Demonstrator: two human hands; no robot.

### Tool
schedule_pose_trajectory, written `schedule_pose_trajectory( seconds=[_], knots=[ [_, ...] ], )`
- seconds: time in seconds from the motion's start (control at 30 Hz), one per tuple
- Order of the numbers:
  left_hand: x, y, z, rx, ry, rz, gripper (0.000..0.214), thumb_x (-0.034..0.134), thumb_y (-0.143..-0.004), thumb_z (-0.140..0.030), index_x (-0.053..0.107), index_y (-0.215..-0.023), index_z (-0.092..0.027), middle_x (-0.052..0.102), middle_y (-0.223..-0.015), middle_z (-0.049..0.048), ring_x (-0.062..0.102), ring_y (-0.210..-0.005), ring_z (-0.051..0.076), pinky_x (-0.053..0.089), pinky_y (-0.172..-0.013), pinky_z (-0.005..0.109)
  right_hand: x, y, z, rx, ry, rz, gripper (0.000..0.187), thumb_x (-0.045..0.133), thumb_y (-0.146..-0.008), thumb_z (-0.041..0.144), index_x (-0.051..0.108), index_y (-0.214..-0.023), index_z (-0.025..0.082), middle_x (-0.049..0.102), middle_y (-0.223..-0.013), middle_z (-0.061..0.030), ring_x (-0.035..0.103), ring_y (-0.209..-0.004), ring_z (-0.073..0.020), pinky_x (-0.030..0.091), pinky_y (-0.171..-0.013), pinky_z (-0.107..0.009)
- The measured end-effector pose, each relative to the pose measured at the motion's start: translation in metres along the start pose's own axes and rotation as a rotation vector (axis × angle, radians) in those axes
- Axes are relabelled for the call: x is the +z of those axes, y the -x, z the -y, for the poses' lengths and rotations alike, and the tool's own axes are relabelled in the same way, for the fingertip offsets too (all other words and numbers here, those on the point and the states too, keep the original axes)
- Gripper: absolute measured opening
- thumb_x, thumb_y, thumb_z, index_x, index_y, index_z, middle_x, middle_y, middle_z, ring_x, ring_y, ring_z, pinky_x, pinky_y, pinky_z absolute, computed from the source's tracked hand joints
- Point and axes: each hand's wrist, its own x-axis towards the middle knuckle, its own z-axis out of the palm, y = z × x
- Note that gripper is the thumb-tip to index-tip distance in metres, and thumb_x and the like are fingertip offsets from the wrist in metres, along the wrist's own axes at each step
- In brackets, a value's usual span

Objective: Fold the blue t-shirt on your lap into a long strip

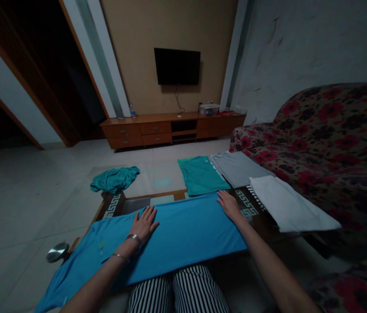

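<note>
A blue garment (183,234), perhaps a shirt, lies spread lengthwise across the low table (248,204), its left end hanging past the table's side. My left hand (143,224), with bracelets at the wrist, rests flat on its left-middle part, fingers stretched out. Near the far right corner of the cloth, my right hand (229,203) also lies flat with fingers extended. Just beyond that hand is a folded green garment (201,176) with white lettering. Beside it are a folded grey garment (238,167) and a folded white garment (290,204).
A crumpled green garment (114,179) sits at the table's far left corner. A round metal object (57,252) stands by the left edge. The flowered sofa (326,130) borders the right side. Across the floor stands a wooden TV cabinet (155,128) beneath a television (177,66).
</note>
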Motion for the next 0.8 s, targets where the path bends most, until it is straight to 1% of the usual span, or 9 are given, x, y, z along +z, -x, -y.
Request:
schedule_pose_trajectory(
  seconds=[0.1,0.17,0.2,0.3,0.4,0.5,0.6,0.7,0.8],
  knots=[
    [0.001,0.001,0.002,0.012,0.004,-0.004,0.056,0.033,-0.094,-0.044,0.033,-0.145,-0.022,0.021,-0.153,0.0068,0.022,-0.141,0.025,0.018,-0.111,0.052,-0.009,0.001,0.002,0.015,-0.012,-0.007,0.039,0.044,-0.092,0.029,0.057,-0.126,0.013,0.051,-0.136,-0.0130,0.043,-0.128,-0.0231,0.032,-0.105,-0.038],
    [0.000,0.001,0.002,0.017,0.009,-0.004,0.055,0.033,-0.093,-0.044,0.034,-0.144,-0.023,0.022,-0.153,0.0070,0.022,-0.141,0.026,0.018,-0.111,0.052,-0.019,0.008,0.008,0.083,0.004,-0.027,0.040,0.044,-0.092,0.029,0.056,-0.126,0.012,0.053,-0.132,-0.0153,0.047,-0.123,-0.0237,0.035,-0.101,-0.037],
    [-0.001,0.002,0.002,0.020,0.011,-0.001,0.055,0.034,-0.093,-0.044,0.034,-0.144,-0.023,0.022,-0.153,0.0072,0.022,-0.141,0.026,0.018,-0.111,0.052,-0.025,0.014,0.011,0.145,0.030,-0.044,0.041,0.044,-0.092,0.030,0.056,-0.126,0.012,0.056,-0.128,-0.0169,0.050,-0.119,-0.0247,0.037,-0.099,-0.037],
    [-0.005,0.004,0.001,0.022,0.012,0.002,0.053,0.035,-0.093,-0.042,0.037,-0.143,-0.024,0.023,-0.153,0.0074,0.021,-0.141,0.027,0.019,-0.110,0.055,-0.043,0.044,0.020,0.372,0.150,-0.077,0.045,0.047,-0.090,0.037,0.055,-0.124,0.010,0.061,-0.111,-0.0212,0.055,-0.107,-0.0299,0.042,-0.088,-0.039],
    [-0.011,0.004,-0.010,0.002,-0.006,-0.054,0.051,0.039,-0.092,-0.041,0.042,-0.140,-0.024,0.025,-0.153,0.0081,0.019,-0.141,0.029,0.018,-0.109,0.058,-0.060,0.086,0.025,0.526,0.231,-0.027,0.048,0.049,-0.087,0.046,0.057,-0.119,0.011,0.060,-0.104,-0.0223,0.057,-0.099,-0.0331,0.045,-0.076,-0.041],
    [-0.021,-0.006,-0.037,0.026,0.005,-0.128,0.046,0.043,-0.090,-0.039,0.049,-0.133,-0.024,0.028,-0.152,0.0086,0.020,-0.141,0.029,0.017,-0.109,0.057,-0.072,0.125,0.034,0.609,0.276,0.044,0.042,0.050,-0.086,0.048,0.061,-0.108,0.014,0.059,-0.102,-0.0214,0.057,-0.098,-0.0332,0.046,-0.071,-0.040],
    [-0.037,-0.032,-0.082,0.103,0.087,-0.130,0.038,0.045,-0.089,-0.033,0.056,-0.125,-0.024,0.038,-0.146,0.0102,0.029,-0.136,0.029,0.024,-0.106,0.053,-0.080,0.149,0.046,0.599,0.307,0.089,0.036,0.053,-0.085,0.047,0.061,-0.100,0.015,0.060,-0.102,-0.0205,0.058,-0.098,-0.0322,0.047,-0.071,-0.040],
    [-0.053,-0.068,-0.131,0.122,0.197,-0.060,0.031,0.045,-0.088,-0.028,0.061,-0.114,-0.021,0.053,-0.131,0.0126,0.042,-0.124,0.028,0.032,-0.101,0.047,-0.088,0.154,0.053,0.601,0.287,0.126,0.032,0.055,-0.084,0.043,0.060,-0.098,0.015,0.063,-0.100,-0.0190,0.061,-0.096,-0.0310,0.047,-0.073,-0.040],
    [-0.061,-0.106,-0.167,0.039,0.247,-0.018,0.029,0.045,-0.088,-0.027,0.063,-0.107,-0.014,0.058,-0.119,0.0191,0.045,-0.118,0.032,0.032,-0.098,0.048,-0.096,0.149,0.048,0.631,0.195,0.186,0.028,0.055,-0.085,0.039,0.059,-0.098,0.015,0.067,-0.094,-0.0166,0.064,-0.092,-0.0300,0.046,-0.074,-0.041]
  ],
)
